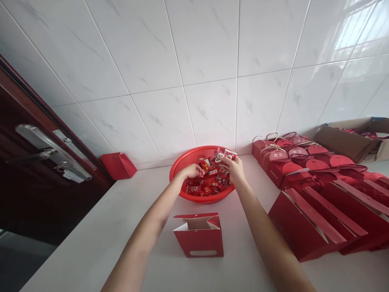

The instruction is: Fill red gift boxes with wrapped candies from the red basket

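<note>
A red plastic basket (206,198) against the wall holds a heap of wrapped candies (209,190), mostly in red wrappers. My left hand (193,171) dips into its left side, fingers closed in a pinch over the heap; a bit of red and white wrapper shows at the fingertips. At the basket's right side my right hand (235,168) is closed on several red and white candy packets (224,155), lifted near the rim. Between my forearms a red paper gift box (200,242) stands upright with its top open.
Closed red gift boxes with cord handles (278,156) stand in rows at the right. Open-topped red boxes (306,227) are nearer me. Behind them is a cardboard carton (349,138). Another red box (118,165) stands by the dark door (39,178) at left.
</note>
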`<state>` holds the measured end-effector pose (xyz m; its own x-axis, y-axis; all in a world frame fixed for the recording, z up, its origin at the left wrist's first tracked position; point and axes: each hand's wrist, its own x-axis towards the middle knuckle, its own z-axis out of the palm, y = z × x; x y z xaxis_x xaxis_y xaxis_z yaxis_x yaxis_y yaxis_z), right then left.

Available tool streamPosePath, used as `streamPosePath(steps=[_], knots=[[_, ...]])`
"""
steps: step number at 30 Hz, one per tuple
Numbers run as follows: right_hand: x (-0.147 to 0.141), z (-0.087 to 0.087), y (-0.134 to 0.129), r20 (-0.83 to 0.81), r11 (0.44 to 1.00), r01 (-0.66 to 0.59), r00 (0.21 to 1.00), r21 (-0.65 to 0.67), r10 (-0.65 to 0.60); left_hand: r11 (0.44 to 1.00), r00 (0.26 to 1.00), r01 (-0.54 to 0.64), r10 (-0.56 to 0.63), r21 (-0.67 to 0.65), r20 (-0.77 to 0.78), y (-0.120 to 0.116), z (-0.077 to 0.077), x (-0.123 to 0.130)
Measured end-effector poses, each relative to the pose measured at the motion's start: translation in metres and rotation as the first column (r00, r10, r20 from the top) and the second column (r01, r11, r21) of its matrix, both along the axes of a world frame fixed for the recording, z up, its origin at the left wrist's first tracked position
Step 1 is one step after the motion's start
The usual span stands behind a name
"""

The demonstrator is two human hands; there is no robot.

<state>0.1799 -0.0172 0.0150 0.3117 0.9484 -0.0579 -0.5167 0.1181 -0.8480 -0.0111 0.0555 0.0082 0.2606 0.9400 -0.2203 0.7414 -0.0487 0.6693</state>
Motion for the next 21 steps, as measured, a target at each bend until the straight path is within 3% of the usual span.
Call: streamPosePath(steps=[4,10,16,21], knots=[[0.000,0.000,-0.001,-0.002,1.000,-0.011,1.000,0.006,0.011,0.998,0.994,0.067,-0.066,-0.009,0.090,-0.003,0.003,0.007],[-0.002,0.002,-0.004,-0.016,0.999,-0.024,1.000,0.025,0.025,0.985,0.988,-0.021,-0.005,0.170,0.152,0.001,-0.002,0.005],[-0.002,0.002,-0.007,-0.005,0.998,-0.056,0.998,0.030,0.056,0.971,0.991,-0.010,-0.023,0.241,0.134,-0.001,0.001,0.005],[-0.002,0.000,-0.006,0.002,0.997,-0.061,0.998,0.043,0.061,0.967,0.996,0.079,-0.087,0.244,0.022,-0.013,0.005,0.010]])
